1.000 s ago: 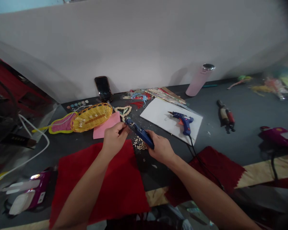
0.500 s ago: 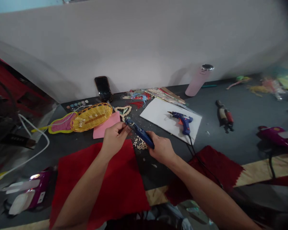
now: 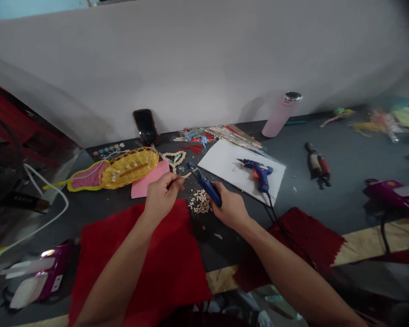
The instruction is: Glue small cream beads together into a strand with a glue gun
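Observation:
My left hand (image 3: 162,194) pinches a thin pale stick (image 3: 187,175), whose free end points right toward the tool's jaws. In my right hand (image 3: 231,205) are blue-handled cutting pliers (image 3: 204,181), tilted with the head up and to the left. Whether the jaws touch the stick tip, I cannot tell. Below the pliers lies a pile of short pale stick pieces (image 3: 200,202) on the dark tabletop. Just beyond my left hand is a heart shape made of pale pieces (image 3: 174,159).
A blue glue gun (image 3: 259,171) rests on a white board (image 3: 221,159). Left of my hands are a yellow woven basket (image 3: 136,168) and pink paper (image 3: 150,179). Red cloth (image 3: 170,254) lies in front. A phone (image 3: 146,127) and pink bottle (image 3: 280,116) stand behind.
The pliers' head has swung slightly right, away from my left fingers, and a gap has opened between them. The stick now shows in that gap.

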`<action>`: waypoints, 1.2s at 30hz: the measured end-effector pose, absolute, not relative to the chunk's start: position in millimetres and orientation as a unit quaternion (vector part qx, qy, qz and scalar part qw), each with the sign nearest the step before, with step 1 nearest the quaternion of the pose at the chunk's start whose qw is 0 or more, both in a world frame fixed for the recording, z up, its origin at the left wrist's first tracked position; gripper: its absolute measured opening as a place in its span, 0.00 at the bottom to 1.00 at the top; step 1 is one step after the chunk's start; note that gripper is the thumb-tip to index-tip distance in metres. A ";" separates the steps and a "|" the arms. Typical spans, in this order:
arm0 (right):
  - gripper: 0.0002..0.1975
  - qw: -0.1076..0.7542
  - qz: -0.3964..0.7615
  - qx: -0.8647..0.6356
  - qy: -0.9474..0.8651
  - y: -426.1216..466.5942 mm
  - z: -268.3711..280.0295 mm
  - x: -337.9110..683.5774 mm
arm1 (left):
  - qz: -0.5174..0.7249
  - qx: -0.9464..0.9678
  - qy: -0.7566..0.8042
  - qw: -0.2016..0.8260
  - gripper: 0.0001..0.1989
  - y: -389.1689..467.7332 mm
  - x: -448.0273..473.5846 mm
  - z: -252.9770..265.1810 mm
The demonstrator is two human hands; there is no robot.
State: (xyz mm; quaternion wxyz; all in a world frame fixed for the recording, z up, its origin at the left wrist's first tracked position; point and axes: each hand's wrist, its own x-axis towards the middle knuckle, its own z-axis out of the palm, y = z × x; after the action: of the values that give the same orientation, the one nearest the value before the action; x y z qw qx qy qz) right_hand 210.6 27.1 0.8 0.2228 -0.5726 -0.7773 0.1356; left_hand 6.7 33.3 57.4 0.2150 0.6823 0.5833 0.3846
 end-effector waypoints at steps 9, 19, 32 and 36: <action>0.23 0.220 0.155 -0.552 -0.789 27.0 -0.2 211.9 | 0.350 0.692 0.567 0.279 0.11 34.8 1.6 63.4; 0.21 0.186 0.141 -0.567 -0.790 22.5 7.3 211.0 | 0.346 0.691 0.567 0.287 0.12 31.8 -0.4 67.7; 0.22 0.224 0.152 -0.564 -0.780 27.5 0.7 210.4 | 0.369 0.697 0.579 0.206 0.07 30.5 5.9 61.2; 0.23 0.232 0.159 -0.557 -0.782 27.8 0.4 210.4 | 0.354 0.695 0.577 0.242 0.09 30.6 6.3 66.0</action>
State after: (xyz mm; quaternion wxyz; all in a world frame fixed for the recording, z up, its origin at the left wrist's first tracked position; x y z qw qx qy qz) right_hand 210.4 27.8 0.4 0.2322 -0.5568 -0.7816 0.1586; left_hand 6.3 30.6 66.0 0.2415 0.6952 0.5772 0.3538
